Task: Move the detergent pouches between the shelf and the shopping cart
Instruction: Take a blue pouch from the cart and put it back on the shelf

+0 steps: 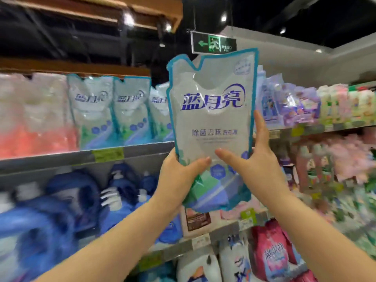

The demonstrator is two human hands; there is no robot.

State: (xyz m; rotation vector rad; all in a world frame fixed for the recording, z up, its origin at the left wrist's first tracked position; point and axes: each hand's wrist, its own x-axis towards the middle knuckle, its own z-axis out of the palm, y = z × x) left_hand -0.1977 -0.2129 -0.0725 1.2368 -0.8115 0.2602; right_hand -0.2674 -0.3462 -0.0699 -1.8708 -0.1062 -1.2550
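I hold one detergent pouch point(211, 119) upright in front of the shelf, white with a teal edge and blue lettering. My left hand point(179, 176) grips its lower left corner, thumb across the front. My right hand point(254, 159) grips its lower right side, thumb on the front and fingers up along the right edge. Behind it, three matching pouches point(114, 110) stand in a row on the upper shelf point(130, 152). No shopping cart is in view.
Pink and white pouches point(34, 119) fill the upper shelf's left end, purple packs point(293, 104) its right. Blue detergent bottles point(85, 200) sit on the shelf below, pink and white bags point(270, 251) lower right. An exit sign point(213, 42) hangs overhead.
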